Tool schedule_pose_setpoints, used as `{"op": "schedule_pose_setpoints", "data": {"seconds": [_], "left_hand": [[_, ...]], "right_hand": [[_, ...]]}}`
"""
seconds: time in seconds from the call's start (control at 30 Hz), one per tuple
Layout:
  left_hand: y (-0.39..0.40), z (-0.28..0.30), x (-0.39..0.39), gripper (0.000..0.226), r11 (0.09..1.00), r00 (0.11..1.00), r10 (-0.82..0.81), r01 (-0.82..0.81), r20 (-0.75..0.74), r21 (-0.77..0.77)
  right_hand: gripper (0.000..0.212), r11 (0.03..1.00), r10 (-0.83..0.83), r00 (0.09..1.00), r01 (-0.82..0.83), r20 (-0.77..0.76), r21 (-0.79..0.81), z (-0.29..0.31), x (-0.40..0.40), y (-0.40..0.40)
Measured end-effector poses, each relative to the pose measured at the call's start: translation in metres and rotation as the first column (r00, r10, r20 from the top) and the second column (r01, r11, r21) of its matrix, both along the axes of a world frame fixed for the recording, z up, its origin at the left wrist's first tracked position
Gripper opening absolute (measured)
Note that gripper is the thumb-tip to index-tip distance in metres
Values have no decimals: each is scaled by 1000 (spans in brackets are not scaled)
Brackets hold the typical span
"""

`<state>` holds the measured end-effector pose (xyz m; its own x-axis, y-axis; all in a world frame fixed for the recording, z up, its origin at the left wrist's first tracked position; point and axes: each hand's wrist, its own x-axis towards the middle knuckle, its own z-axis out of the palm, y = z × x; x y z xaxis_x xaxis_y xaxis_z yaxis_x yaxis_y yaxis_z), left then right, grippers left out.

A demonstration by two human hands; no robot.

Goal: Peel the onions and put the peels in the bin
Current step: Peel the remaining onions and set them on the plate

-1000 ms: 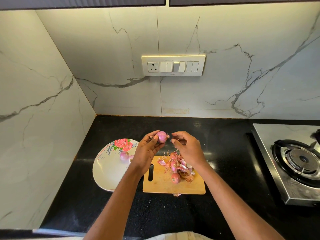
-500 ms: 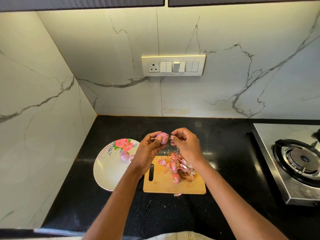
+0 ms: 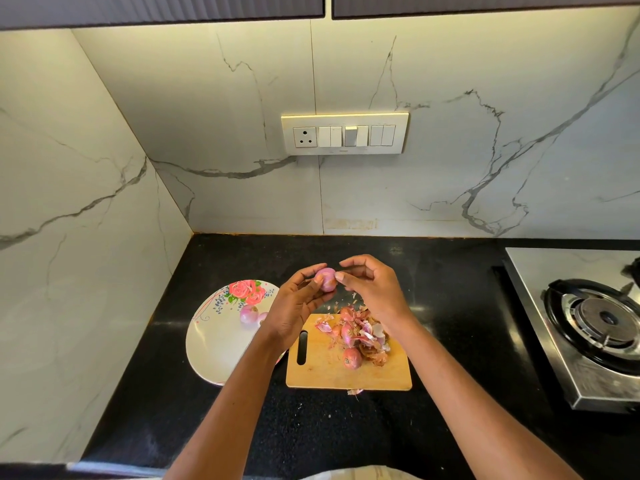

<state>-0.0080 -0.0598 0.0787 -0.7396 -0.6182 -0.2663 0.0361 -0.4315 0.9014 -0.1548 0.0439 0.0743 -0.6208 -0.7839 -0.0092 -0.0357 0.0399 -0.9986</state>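
My left hand (image 3: 298, 303) grips a small pink onion (image 3: 327, 279) above the far edge of the wooden cutting board (image 3: 322, 372). My right hand (image 3: 374, 289) has its fingers curled and its thumb and fingertips pressed against the onion's right side. On the board lies a pile of onion peels (image 3: 360, 332) with an unpeeled onion (image 3: 352, 357) at its front. Two peeled onions (image 3: 249, 313) rest on the white flowered plate (image 3: 214, 341) to the left. No bin is in view.
A steel gas stove (image 3: 588, 323) stands at the right on the black counter (image 3: 450, 289). Marble walls close off the back and the left. A stray peel (image 3: 356, 391) lies in front of the board.
My right hand has closed in from a small gap onto the onion's right side. My left hand has turned the onion slightly.
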Motion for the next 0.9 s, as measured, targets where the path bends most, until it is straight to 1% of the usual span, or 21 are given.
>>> {"op": "schedule_pose_setpoints", "data": {"seconds": [0.07, 0.17, 0.3, 0.4, 0.53, 0.6, 0.7, 0.9], "left_hand": [[0, 0, 0, 31, 1000, 1000, 11, -11, 12, -10], [-2, -1, -1, 33, 998, 997, 68, -68, 19, -11], [-2, -1, -4, 35, 992, 993, 119, -119, -10, 46], [1, 1, -6, 35, 986, 988, 154, -152, -21, 64], [5, 1, -11, 26, 981, 984, 176, -173, -18, 84], [6, 1, -11, 24, 982, 983, 181, -180, -12, 60], [7, 1, -11, 24, 982, 983, 186, -186, -6, 23], [6, 1, -11, 29, 982, 982, 189, -189, -12, 23]], "right_hand": [[17, 1000, -3, 999, 4, -43, 17, -1, 0, -1], [11, 996, 1, 985, 15, -173, 88, -5, 0, -3], [18, 995, 30, 953, 1, -302, 104, -2, 3, -1], [23, 996, 75, 937, -53, -341, 71, 3, 10, -4], [23, 999, 15, 901, 6, -434, 46, 2, 12, -4], [23, 999, 8, 883, 13, -470, 41, 0, 12, -4], [22, 999, -3, 858, 20, -513, 27, -2, 15, -4], [17, 1000, -29, 835, 26, -550, -13, -3, 14, -1]]}}
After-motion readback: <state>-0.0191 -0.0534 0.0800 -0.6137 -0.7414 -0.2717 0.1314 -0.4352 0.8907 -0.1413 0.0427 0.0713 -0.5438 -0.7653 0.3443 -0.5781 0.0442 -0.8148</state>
